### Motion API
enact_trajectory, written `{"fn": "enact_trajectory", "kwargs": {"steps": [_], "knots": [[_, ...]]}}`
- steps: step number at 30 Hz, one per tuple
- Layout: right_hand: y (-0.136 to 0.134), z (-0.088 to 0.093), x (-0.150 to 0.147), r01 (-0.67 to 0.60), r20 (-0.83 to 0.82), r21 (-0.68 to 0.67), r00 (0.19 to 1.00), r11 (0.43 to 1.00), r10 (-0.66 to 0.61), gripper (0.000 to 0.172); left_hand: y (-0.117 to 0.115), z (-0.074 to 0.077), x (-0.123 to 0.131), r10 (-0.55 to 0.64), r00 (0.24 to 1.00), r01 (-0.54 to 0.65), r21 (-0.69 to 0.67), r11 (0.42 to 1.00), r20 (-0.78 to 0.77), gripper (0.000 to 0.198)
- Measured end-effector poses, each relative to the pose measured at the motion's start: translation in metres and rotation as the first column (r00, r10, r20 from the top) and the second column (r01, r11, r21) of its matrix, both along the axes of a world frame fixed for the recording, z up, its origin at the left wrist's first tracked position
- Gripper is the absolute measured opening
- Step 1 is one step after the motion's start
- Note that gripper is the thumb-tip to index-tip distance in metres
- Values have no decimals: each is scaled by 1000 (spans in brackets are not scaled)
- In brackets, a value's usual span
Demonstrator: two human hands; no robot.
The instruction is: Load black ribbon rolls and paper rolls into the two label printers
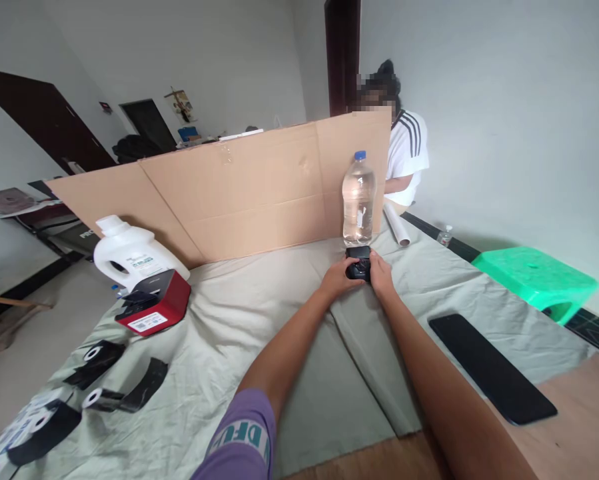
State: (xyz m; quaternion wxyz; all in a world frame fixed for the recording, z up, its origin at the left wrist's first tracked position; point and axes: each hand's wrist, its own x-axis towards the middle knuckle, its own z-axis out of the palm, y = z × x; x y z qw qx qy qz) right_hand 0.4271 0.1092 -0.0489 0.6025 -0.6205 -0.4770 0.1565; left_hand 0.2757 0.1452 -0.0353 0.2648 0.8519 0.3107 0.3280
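Note:
A small black device (358, 260) with rounded corners sits between my hands, just in front of the clear bottle; its exact kind does not show. My left hand (338, 279) is closed on it from the left, with the thumb across its front. From the right, my right hand (380, 270) presses against its side. Right behind the device stands an upright plastic bottle (358, 200) of clear liquid with a blue cap. The fingers behind the device are partly hidden.
A cardboard panel (259, 193) stands behind the cloth-covered table (259, 313). To the left are a white jug (134, 247), a red-and-black box (159, 303) and several black rolls (99, 363). To the right lie a smartphone (492, 367) and a white tube (396, 223). Beyond are a green stool (536, 273) and a person (406, 153).

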Motion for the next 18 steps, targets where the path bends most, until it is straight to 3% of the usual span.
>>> {"fn": "enact_trajectory", "kwargs": {"steps": [5,7,9,11,14,16,18], "knots": [[-5,0,0,67,66,-52,996,996,-63,67,-19,11,-5,40,989,-35,38,999,-139,51],[-11,5,-3,185,164,-41,971,982,-176,64,-34,17,-23,98,980,-86,79,993,-171,45],[-17,15,-11,276,283,37,919,960,-275,61,-50,26,-60,163,976,-146,127,981,-145,46],[-25,26,-29,246,388,150,876,958,-286,56,-65,38,-118,235,968,-217,177,960,-91,46],[-36,42,-84,6,509,257,849,966,-141,45,-80,64,-238,422,905,-422,249,872,54,38],[-41,47,-138,-224,551,252,833,941,51,36,-85,81,-325,626,762,-647,239,724,167,35],[-41,47,-204,-431,532,210,804,878,267,30,-85,91,-403,809,522,-853,174,492,269,34]]}}
